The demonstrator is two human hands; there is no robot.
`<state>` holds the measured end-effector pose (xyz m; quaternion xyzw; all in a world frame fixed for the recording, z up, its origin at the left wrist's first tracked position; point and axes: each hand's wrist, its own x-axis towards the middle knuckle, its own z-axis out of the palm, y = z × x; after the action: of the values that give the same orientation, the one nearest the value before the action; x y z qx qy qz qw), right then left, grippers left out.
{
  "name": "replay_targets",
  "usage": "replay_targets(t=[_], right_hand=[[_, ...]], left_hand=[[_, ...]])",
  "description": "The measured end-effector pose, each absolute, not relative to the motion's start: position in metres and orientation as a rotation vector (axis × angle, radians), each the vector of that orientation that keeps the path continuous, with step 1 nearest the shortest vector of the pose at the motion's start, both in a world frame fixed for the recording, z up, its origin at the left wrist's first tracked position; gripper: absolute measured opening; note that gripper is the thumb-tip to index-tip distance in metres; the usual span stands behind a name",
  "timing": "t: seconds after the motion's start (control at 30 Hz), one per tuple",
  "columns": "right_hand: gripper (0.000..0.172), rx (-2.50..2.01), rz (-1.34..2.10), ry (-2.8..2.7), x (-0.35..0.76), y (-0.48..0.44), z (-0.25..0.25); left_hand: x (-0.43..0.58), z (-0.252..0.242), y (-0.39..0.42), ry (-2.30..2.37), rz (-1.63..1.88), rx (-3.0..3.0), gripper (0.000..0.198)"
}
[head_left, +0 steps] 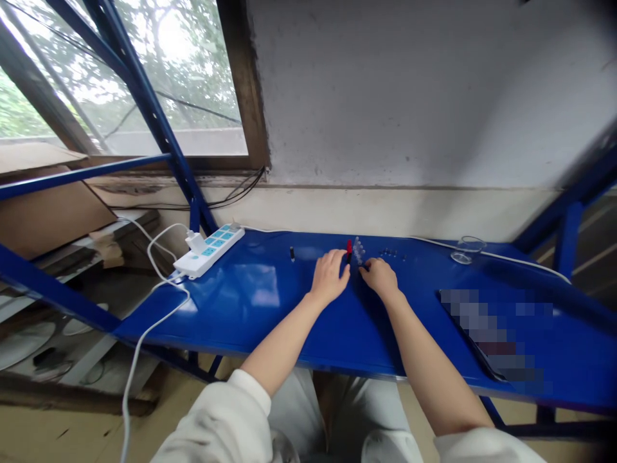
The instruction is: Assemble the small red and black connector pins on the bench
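Note:
My left hand (330,276) is over the middle of the blue table, its thumb and fingers closed around a small upright red-and-black piece (349,249). Just right of that piece is a clear, knobbly plastic strip (357,248), which looks like a terminal block. My right hand (382,278) is bent inward at the strip's near end, thumb and fingertips pinched together. Whatever is between those fingertips is too small to make out. Several tiny dark parts (388,253), perhaps screws, lie beyond my right hand. A short black piece (292,253) stands apart to the left.
A white power strip (209,251) with a plugged-in adapter and trailing cable sits at the table's left end. A clear round dish (461,257) is at the back right, beside a white cable. A dark flat tablet-like device (475,334), partly blurred, lies at the right. Blue frame posts (180,170) flank the table.

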<state>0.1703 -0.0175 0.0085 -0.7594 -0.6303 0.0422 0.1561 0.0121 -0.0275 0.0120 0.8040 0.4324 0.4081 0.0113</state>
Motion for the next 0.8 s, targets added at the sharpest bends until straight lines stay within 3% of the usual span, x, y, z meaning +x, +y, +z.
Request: replay_targets(t=[0.13,0.33,0.57,0.8], right_hand=[[0.028,-2.112,0.061,-1.768,0.171,-0.016,0.002],[0.027,-2.083,0.058,-1.728,0.17,-0.013,-0.002],[0.026,-2.068,0.066,-1.703,0.168,-0.013,-0.002],[0.023,-2.045,0.038,-1.698,0.169,-0.01,-0.005]], left_hand=[[0.026,0.001,-0.026,1.396,1.001,2.519,0.053],[0.028,-0.006,-0.015,1.446,0.884,2.51,0.057],[0.034,-0.008,-0.012,1.461,0.809,2.584,0.052],[0.031,-0.007,-0.009,1.53,0.906,2.533,0.035]])
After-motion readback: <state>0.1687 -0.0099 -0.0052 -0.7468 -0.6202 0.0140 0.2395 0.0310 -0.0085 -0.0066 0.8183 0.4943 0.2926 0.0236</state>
